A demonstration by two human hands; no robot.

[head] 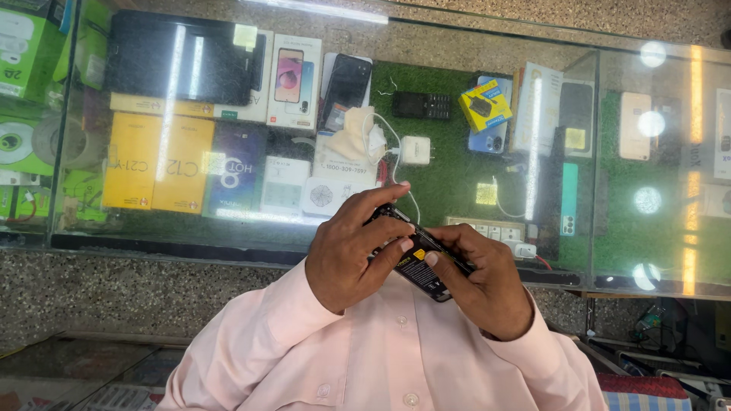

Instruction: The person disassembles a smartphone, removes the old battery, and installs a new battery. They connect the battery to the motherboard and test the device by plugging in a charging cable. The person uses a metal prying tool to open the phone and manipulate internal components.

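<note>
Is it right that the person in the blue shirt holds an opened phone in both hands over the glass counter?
Not quite: the shirt is pale pink, not blue. The head view shows the left hand and right hand holding the opened phone over the glass counter.

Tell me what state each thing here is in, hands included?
Phone: back cover off, insides showing, held in both hands.
Left hand: gripping the phone, fingertips at its top edge.
Right hand: holding the phone from below, thumb on it.
Glass counter: shut, with reflections of lights.
Phone boxes: closed, lying flat inside.
Charger: unplugged, cable loose.
</note>
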